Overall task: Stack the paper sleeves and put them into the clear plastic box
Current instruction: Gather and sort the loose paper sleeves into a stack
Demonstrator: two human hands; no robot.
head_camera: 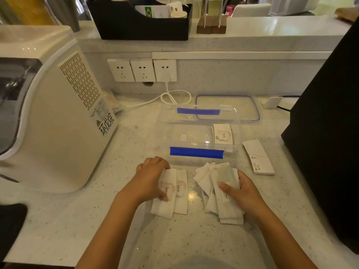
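One sleeve stack (223, 134) lies inside the clear box (200, 121).

My left hand (150, 177) and right hand (243, 193) are bare — no gloves, rings or watch. Both my forearms are uncovered too — no sleeve reaches as far as I can see.

Cream appliance (58, 117) left; wall sockets (142, 70); black organizer (139, 24) behind.
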